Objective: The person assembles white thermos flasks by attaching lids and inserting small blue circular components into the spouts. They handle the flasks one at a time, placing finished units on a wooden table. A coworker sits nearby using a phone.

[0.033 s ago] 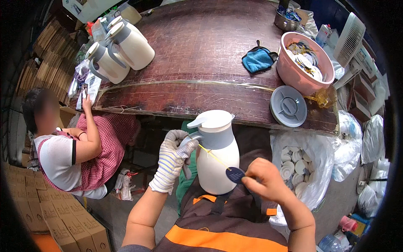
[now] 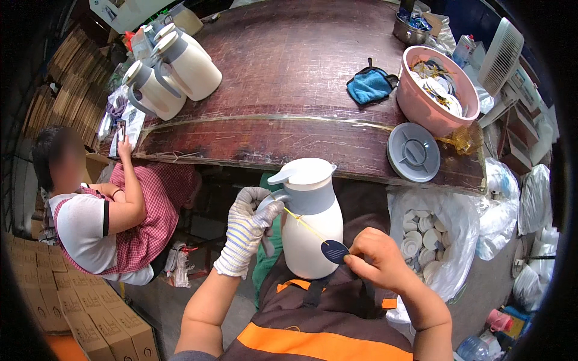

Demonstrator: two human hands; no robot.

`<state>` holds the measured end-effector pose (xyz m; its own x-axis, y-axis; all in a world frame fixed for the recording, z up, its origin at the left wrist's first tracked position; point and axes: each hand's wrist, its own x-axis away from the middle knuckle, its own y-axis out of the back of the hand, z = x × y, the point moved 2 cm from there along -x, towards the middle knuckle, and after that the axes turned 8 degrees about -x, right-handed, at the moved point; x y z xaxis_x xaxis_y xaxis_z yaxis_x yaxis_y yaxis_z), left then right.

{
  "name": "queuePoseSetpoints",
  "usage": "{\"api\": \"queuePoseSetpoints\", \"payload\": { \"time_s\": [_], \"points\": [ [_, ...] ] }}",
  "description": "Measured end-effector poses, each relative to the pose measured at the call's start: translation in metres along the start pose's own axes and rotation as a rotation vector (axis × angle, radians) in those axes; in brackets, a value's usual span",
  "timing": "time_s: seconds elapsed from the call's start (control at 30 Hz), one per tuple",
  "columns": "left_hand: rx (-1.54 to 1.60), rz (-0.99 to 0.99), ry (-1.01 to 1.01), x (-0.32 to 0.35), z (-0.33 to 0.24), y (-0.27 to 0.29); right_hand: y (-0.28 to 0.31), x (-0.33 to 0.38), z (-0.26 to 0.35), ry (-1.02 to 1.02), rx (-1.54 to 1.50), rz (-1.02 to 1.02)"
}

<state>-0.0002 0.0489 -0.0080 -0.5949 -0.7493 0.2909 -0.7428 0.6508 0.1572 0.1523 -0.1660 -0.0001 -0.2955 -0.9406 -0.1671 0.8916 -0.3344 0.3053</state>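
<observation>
A white thermos jug (image 2: pixel 313 240) with a grey collar and white lid stands upright against my lap, its handle to the left. My left hand (image 2: pixel 248 225), in a striped knit glove, is closed around the grey handle. From the handle a yellow string runs down across the jug's body to a round dark blue hang tag (image 2: pixel 333 251). Bare, my right hand (image 2: pixel 374 256) pinches that tag's right edge between thumb and fingers. The string looks stretched between the handle and the tag.
On the dark red table (image 2: pixel 283 72) are several similar jugs (image 2: pixel 191 72), a blue cloth (image 2: pixel 369 84), a grey round lid (image 2: pixel 413 152) and a pink basin (image 2: pixel 430 111) of discs and tags. A bag of white discs (image 2: pixel 415 243) lies right; a seated co-worker (image 2: pixel 114 216) holds a phone left.
The tag has turned to show more of its dark blue face, and my right hand has shifted slightly. My left hand keeps its hold on the handle.
</observation>
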Motion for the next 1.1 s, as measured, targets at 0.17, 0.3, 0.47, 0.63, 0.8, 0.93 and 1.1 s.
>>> {"api": "queuePoseSetpoints", "payload": {
  "time_s": [0.17,0.3,0.47,0.63,0.8,0.93,1.1],
  "points": [
    [-0.02,0.088,-0.141,0.014,-0.006,-0.004,0.013,0.002,-0.012,-0.218,-0.248,-0.17],
    [-0.06,0.129,-0.066,0.013,-0.008,0.001,0.012,0.004,-0.009,-0.183,-0.172,-0.163],
    [-0.006,0.141,-0.079,0.023,-0.009,0.008,0.025,0.01,-0.01,-0.164,-0.096,-0.238],
    [-0.111,0.11,-0.102,0.022,-0.017,0.003,0.017,0.01,0.003,-0.086,-0.034,-0.114],
    [-0.038,0.129,-0.044,0.019,-0.019,0.002,-0.005,0.009,0.012,0.037,0.019,0.009],
    [0.005,0.175,-0.039,0.02,-0.015,0.007,0.012,0.013,-0.012,-0.193,0.032,-0.182],
    [0.017,0.072,-0.099,0.018,-0.022,0.026,0.002,0.014,-0.013,-0.307,-0.171,-0.087]
  ]
}}
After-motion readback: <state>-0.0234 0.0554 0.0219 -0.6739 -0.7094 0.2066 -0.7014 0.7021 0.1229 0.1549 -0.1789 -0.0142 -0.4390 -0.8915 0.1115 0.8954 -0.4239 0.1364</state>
